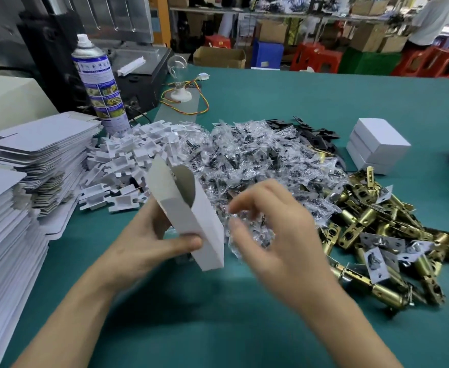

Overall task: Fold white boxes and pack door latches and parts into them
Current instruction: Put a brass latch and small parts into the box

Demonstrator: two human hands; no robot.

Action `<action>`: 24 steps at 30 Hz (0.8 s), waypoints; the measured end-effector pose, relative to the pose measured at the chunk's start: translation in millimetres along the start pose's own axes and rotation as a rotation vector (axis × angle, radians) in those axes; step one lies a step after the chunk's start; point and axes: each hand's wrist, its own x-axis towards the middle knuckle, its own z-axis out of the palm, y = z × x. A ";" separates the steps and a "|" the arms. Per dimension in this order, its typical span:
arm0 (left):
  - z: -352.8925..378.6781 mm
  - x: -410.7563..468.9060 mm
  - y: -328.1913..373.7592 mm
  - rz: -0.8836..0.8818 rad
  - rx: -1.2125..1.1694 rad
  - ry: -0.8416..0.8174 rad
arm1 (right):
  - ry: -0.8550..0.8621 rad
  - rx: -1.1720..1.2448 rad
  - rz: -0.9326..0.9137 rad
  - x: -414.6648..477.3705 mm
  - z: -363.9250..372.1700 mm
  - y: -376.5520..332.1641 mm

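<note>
Two hands and forearms are shown, and nothing is worn on them. The left hand (149, 243) and left forearm (66, 314) are seen uncovered along their whole visible length, as are the right hand (284, 235) and right forearm (351, 325). The left thumb (186, 243) is rendered sharply and is rounded at the tip. The right fingers (247, 201) are smeared by blur, so finer detail cannot be told.

Bench (204, 309) is lying bare nearer than both grips; bagged parts (257, 160) are crowding beyond the right grip (279, 235), brass latches (372, 224) are blocking its right, and flat box stacks (18, 208) are walling off the left grip's (149, 235) left.
</note>
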 end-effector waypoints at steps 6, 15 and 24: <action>2.2 -5.7 5.0 -0.102 0.131 -0.605 | -0.496 -0.739 0.430 -16.6 -47.7 20.9; 3.0 -8.0 8.3 -0.124 0.093 -0.788 | -0.657 -1.024 0.394 -18.4 -49.4 22.8; 2.6 -7.4 9.4 -0.093 -0.001 -0.774 | -0.677 -1.098 0.369 -8.2 -33.9 28.2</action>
